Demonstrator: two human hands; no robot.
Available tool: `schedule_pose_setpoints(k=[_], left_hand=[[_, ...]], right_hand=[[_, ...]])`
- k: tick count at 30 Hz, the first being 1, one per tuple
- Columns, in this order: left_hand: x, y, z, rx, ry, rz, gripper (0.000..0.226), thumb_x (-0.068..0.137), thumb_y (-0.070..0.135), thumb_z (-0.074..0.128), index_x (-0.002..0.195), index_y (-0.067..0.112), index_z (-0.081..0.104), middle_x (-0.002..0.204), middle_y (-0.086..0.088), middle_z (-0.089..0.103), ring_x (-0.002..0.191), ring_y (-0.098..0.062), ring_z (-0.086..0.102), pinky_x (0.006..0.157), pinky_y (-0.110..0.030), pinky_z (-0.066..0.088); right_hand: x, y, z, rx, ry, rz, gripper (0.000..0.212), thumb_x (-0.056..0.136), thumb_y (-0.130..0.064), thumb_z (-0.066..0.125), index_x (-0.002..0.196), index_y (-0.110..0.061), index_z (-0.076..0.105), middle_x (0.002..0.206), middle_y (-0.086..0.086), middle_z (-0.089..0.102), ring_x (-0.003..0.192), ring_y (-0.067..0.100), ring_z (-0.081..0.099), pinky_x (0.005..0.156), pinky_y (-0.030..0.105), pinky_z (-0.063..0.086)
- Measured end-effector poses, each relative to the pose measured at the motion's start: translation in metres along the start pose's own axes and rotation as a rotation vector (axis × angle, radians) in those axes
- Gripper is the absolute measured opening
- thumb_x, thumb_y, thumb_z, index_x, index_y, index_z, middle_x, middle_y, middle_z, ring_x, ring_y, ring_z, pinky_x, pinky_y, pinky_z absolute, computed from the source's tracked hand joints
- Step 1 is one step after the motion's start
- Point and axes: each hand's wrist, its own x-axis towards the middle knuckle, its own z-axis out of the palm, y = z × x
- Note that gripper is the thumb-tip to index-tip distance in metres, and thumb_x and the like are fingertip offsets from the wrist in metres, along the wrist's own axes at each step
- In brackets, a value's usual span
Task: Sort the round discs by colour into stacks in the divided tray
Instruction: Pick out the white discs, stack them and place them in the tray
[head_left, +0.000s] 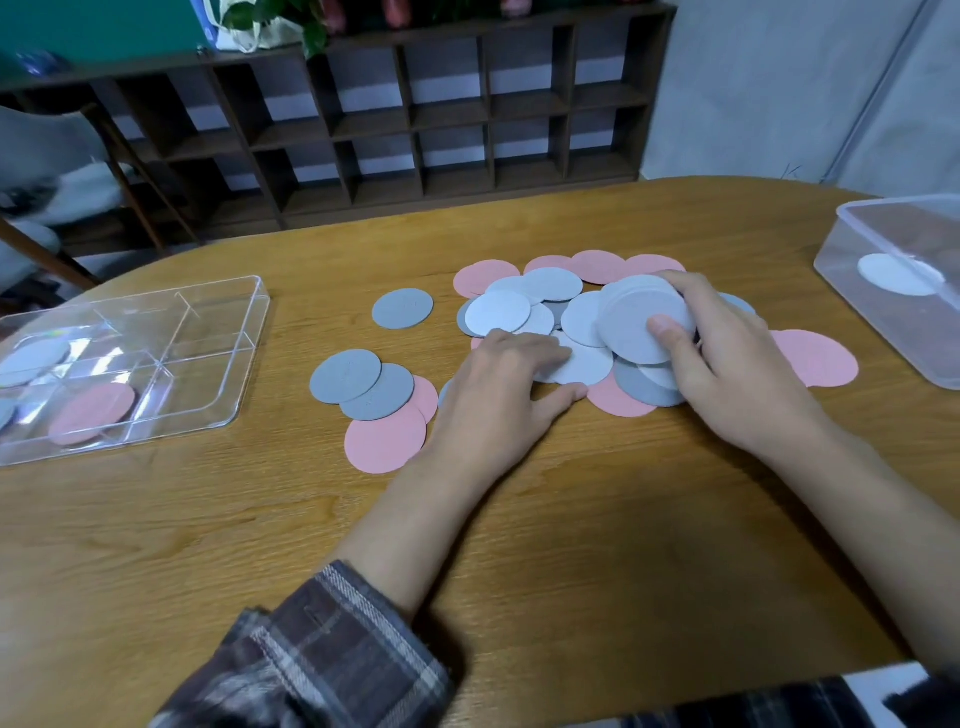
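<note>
A white stack (636, 317) is gripped at mid-table by the right hand (737, 369), probably so that one colour is gathered. Another white disc (582, 365) is pressed by the flat left hand (498, 389). The tray (249, 353) is placed left.

- Divided tray (244, 358): left part cut off by the frame edge; glare veils the discs inside.
- Clear box (852, 234): right side cut off.
- Left hand (498, 395): flat fingers cover part of the discs beneath.
- Right hand (727, 364): grips the white stack (634, 317); fingertips hidden behind it, disc count unreadable.
- Plaid sleeve (322, 649): blurred, cropped below.
</note>
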Motion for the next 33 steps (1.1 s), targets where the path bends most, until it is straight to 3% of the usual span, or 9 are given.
schedule_pose_setpoints(k=[6, 12, 15, 18, 20, 23, 27, 29, 33], left_hand=[[0.007, -0.005, 0.007, 0.008, 0.030, 0.056, 0.030, 0.092, 0.043, 0.074, 0.116, 0.026, 0.079, 0.116, 0.006, 0.069, 0.105, -0.022, 0.056, 0.090, -0.043, 0.049], [0.007, -0.007, 0.006, 0.062, 0.068, 0.162, 0.027, 0.102, 0.041, 0.060, 0.105, 0.024, 0.081, 0.100, 0.007, 0.071, 0.090, -0.022, 0.053, 0.076, -0.045, 0.048], [0.006, -0.005, 0.002, 0.056, 0.089, 0.208, 0.033, 0.105, 0.040, 0.052, 0.100, 0.020, 0.077, 0.093, 0.005, 0.068, 0.086, -0.020, 0.050, 0.073, -0.045, 0.048], [0.003, 0.000, -0.002, 0.010, 0.154, 0.229, 0.038, 0.106, 0.039, 0.044, 0.098, 0.016, 0.073, 0.093, 0.001, 0.062, 0.087, -0.022, 0.052, 0.071, -0.047, 0.049], [0.002, 0.001, -0.005, -0.011, 0.209, 0.230, 0.033, 0.107, 0.033, 0.047, 0.098, 0.013, 0.072, 0.092, -0.001, 0.060, 0.086, -0.022, 0.053, 0.070, -0.044, 0.049], [0.002, 0.003, -0.007, -0.084, 0.262, 0.206, 0.022, 0.107, 0.021, 0.054, 0.098, 0.010, 0.070, 0.091, -0.001, 0.060, 0.082, -0.017, 0.053, 0.070, -0.034, 0.047], [0.000, 0.007, -0.006, -0.101, 0.282, 0.195, 0.013, 0.104, 0.015, 0.060, 0.099, 0.008, 0.069, 0.088, 0.000, 0.064, 0.078, -0.011, 0.052, 0.071, -0.026, 0.045], [-0.001, 0.009, -0.006, -0.154, 0.256, 0.163, 0.007, 0.100, 0.013, 0.064, 0.106, 0.011, 0.068, 0.085, 0.002, 0.065, 0.077, -0.009, 0.057, 0.071, -0.028, 0.051], [-0.002, 0.015, -0.005, -0.290, 0.207, 0.045, 0.037, 0.090, 0.012, 0.074, 0.126, 0.017, 0.068, 0.081, 0.002, 0.065, 0.074, -0.013, 0.064, 0.071, -0.020, 0.056]], right_hand=[[0.000, -0.002, 0.003, -0.015, -0.007, 0.008, 0.035, 0.108, -0.030, 0.043, 0.143, -0.027, 0.046, 0.122, -0.013, 0.055, 0.107, 0.006, 0.047, 0.082, 0.025, 0.034], [0.001, -0.002, 0.003, -0.024, -0.008, 0.011, 0.038, 0.108, -0.031, 0.044, 0.146, -0.028, 0.045, 0.126, -0.013, 0.056, 0.111, 0.003, 0.047, 0.078, 0.005, 0.035], [0.001, -0.003, 0.001, -0.021, -0.012, 0.037, 0.047, 0.108, -0.032, 0.044, 0.155, -0.033, 0.038, 0.138, -0.007, 0.056, 0.116, 0.003, 0.044, 0.086, 0.021, 0.035], [0.001, -0.004, 0.001, -0.005, -0.015, 0.027, 0.052, 0.108, -0.030, 0.047, 0.158, -0.035, 0.034, 0.140, -0.011, 0.053, 0.114, -0.008, 0.038, 0.082, 0.003, 0.033], [0.000, -0.004, 0.001, 0.007, -0.018, 0.009, 0.052, 0.108, -0.030, 0.047, 0.158, -0.035, 0.034, 0.136, -0.016, 0.050, 0.111, -0.011, 0.039, 0.081, -0.006, 0.031], [0.000, -0.007, 0.001, 0.035, -0.029, -0.015, 0.049, 0.108, -0.029, 0.045, 0.156, -0.037, 0.038, 0.137, -0.019, 0.052, 0.112, -0.008, 0.043, 0.083, 0.001, 0.034], [-0.003, -0.007, 0.001, 0.095, -0.040, -0.020, 0.044, 0.109, -0.027, 0.042, 0.151, -0.041, 0.043, 0.093, -0.040, 0.051, 0.094, -0.017, 0.049, 0.076, 0.000, 0.034], [-0.002, -0.006, 0.003, 0.116, -0.059, -0.010, 0.043, 0.110, -0.026, 0.041, 0.150, -0.041, 0.044, 0.087, -0.040, 0.049, 0.092, -0.017, 0.049, 0.076, 0.002, 0.034], [-0.003, -0.007, 0.005, 0.142, -0.102, -0.010, 0.043, 0.111, -0.023, 0.040, 0.151, -0.037, 0.046, 0.086, -0.053, 0.050, 0.092, -0.017, 0.049, 0.080, 0.010, 0.034]])
